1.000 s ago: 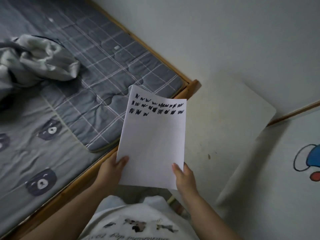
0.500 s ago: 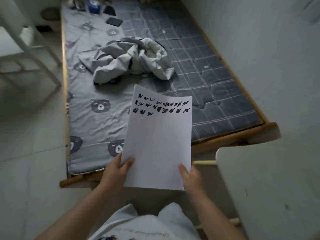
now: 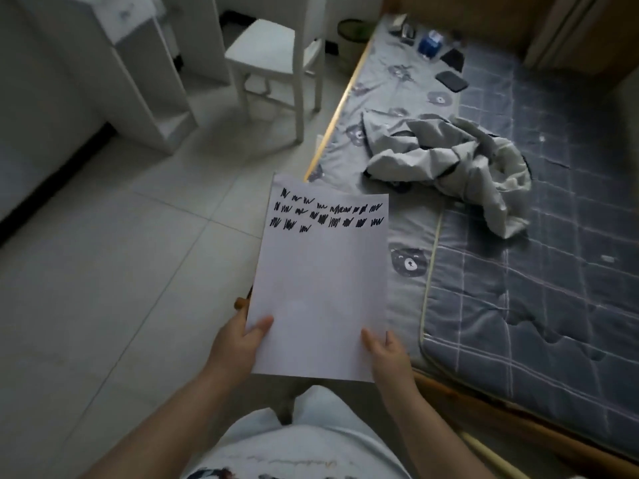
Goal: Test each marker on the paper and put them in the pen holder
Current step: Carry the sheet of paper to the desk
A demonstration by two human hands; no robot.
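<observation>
Hands (image 3: pixel 304 347) gripping paper (image 3: pixel 321 288), fingers hidden behind

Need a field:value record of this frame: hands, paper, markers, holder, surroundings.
left hand: grips paper's lower left edge
right hand: grips paper's lower right corner
paper: held in the air, three rows of black scribbles at the top
markers: none visible
holder: not in view
bed: on the right, crumpled sheet on it
chair: far, on the tile floor

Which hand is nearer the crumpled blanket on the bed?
Right. The right hand grips the paper's corner below the crumpled blanket; the left hand holds the opposite corner, farther away.
</observation>
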